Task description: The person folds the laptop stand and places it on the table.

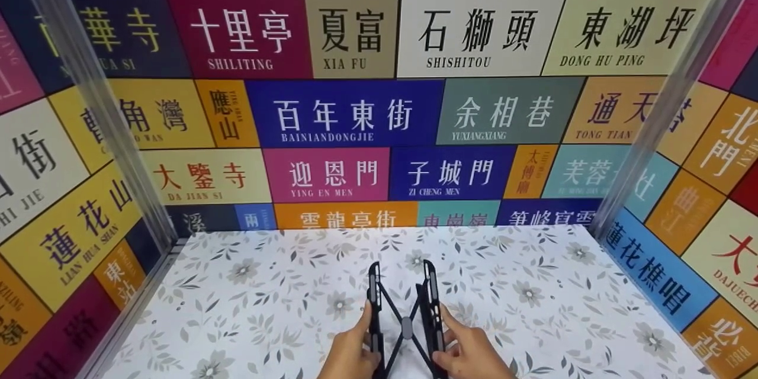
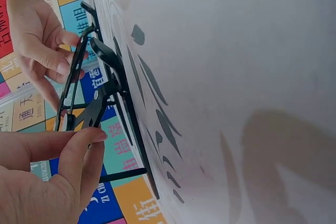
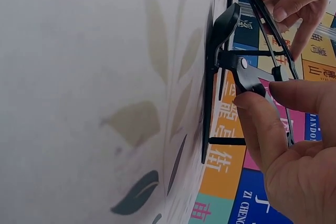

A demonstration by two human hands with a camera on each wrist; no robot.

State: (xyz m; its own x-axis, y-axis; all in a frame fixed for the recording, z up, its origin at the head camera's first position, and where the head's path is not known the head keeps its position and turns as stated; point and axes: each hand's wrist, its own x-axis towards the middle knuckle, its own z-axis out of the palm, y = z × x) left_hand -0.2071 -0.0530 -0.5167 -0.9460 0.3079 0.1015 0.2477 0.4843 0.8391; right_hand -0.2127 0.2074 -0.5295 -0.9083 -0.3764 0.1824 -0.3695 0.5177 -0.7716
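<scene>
A black folding laptop stand [image 1: 407,328] stands on the flower-patterned tabletop near its front edge, crossed bars joined at a grey hub between two side arms. My left hand [image 1: 353,346] grips the left side arm. On the opposite side, my right hand [image 1: 472,348] holds the right one. Seen from the left wrist, thumb and fingers of the left hand [image 2: 55,179] pinch a hinged strut [image 2: 94,109] above the base bar. The right wrist view has the right hand [image 3: 296,145] pinching the matching strut [image 3: 247,74]. Some fingers are hidden behind the arms.
The white tabletop [image 1: 284,290] bears grey leaves and flowers. Behind it rises a wall [image 1: 349,112] of coloured panels with Chinese lettering. Metal posts, left [image 1: 118,112] and right [image 1: 663,95], stand at the back corners, with more lettered panels at the sides.
</scene>
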